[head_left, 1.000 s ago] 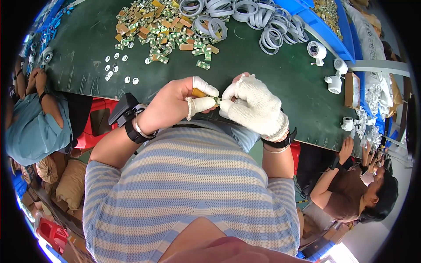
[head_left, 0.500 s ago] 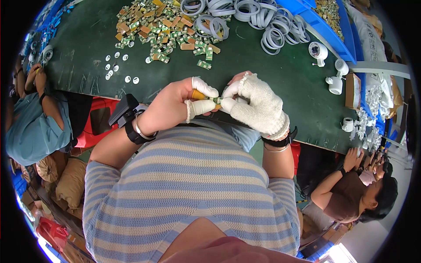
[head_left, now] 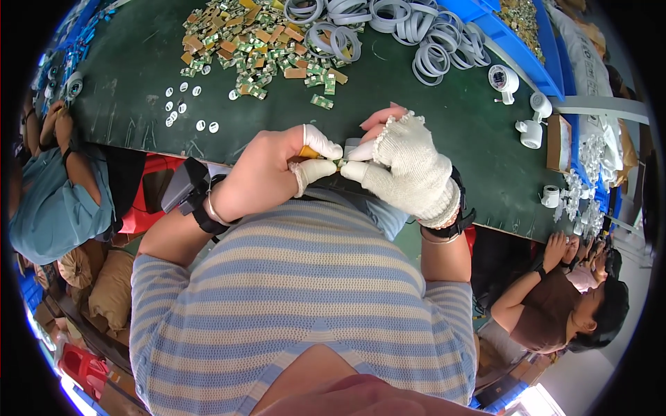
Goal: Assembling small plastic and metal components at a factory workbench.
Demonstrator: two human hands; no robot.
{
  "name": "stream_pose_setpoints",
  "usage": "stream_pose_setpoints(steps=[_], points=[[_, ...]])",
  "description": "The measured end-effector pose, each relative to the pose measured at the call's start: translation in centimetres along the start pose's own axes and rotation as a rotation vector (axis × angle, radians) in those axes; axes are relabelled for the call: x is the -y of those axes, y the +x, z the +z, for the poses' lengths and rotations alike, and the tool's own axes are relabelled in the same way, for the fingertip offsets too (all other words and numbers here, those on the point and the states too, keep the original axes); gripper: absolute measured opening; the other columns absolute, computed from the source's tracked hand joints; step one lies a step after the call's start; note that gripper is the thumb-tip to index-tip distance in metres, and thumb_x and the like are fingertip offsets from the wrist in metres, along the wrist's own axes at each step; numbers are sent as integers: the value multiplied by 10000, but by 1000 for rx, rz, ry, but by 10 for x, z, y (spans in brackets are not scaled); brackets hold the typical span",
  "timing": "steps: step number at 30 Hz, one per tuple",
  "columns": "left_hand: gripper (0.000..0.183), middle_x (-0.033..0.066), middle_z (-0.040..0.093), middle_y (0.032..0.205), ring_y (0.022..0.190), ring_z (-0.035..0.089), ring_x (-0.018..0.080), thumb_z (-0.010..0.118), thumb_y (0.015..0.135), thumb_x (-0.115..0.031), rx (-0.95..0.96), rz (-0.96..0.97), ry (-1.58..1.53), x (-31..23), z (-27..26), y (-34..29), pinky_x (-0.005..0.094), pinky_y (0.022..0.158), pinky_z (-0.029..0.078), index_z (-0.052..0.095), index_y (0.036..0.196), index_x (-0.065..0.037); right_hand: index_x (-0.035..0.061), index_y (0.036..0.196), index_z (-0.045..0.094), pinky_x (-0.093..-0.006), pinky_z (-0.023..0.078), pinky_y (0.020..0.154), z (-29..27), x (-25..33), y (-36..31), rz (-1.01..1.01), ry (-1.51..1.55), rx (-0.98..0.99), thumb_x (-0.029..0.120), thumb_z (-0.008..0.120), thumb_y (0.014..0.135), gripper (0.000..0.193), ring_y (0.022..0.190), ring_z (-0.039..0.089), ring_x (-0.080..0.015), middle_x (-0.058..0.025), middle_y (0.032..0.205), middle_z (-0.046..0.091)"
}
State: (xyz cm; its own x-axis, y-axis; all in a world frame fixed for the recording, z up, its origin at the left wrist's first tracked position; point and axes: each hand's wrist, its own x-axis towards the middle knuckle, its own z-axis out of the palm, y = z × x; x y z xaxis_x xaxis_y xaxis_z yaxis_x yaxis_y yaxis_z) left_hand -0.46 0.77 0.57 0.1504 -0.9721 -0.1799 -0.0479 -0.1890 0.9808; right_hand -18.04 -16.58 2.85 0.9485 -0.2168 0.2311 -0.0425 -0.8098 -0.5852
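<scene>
Near the table's front edge, a small green circuit board (head_left: 339, 163) with an orange-yellow part (head_left: 309, 152) is pinched between the thumb and a finger of my left hand (head_left: 263, 170). White covers sit on those two digits. My right hand (head_left: 414, 173), in a white knitted glove, closes its covered thumb and finger at the board's right end, and its other fingers are raised. Both hands' fingertips hide much of the board. One loose circuit board (head_left: 322, 102) lies beyond my hands, in front of a large pile of circuit boards (head_left: 243, 48).
White discs (head_left: 182, 108) lie scattered at the left. Grey rings (head_left: 431, 61) are heaped at the back, beside a blue bin (head_left: 520, 52). White round-headed housings (head_left: 531, 134) and clear plastic parts (head_left: 590, 215) stand at the right. Other people work at both sides.
My right hand has turned slightly, lifting its outer fingers off the work. My left hand has shifted a little left, and less of the board shows between my fingertips.
</scene>
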Motion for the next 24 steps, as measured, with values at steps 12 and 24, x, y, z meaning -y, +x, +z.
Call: stream_pose_setpoints(steps=[12,24], points=[[205,67,745,1039,955,711,144,752,943,-10,-104,172,18,1,-20,-6,288,823,563,697,1140,-17,151,986,762,-457,505,896,10,0,1,-106,-5,-90,279,906,721,327,949,672,-306,-52,986,706],[470,98,743,998,795,658,145,721,995,-329,-906,-83,921,-22,-197,-39,300,711,516,605,1407,-135,-3,1436,571,-402,493,989,-140,-174,-33,1004,-480,-584,598,718,868,840,1114,686,-333,-201,1184,720]])
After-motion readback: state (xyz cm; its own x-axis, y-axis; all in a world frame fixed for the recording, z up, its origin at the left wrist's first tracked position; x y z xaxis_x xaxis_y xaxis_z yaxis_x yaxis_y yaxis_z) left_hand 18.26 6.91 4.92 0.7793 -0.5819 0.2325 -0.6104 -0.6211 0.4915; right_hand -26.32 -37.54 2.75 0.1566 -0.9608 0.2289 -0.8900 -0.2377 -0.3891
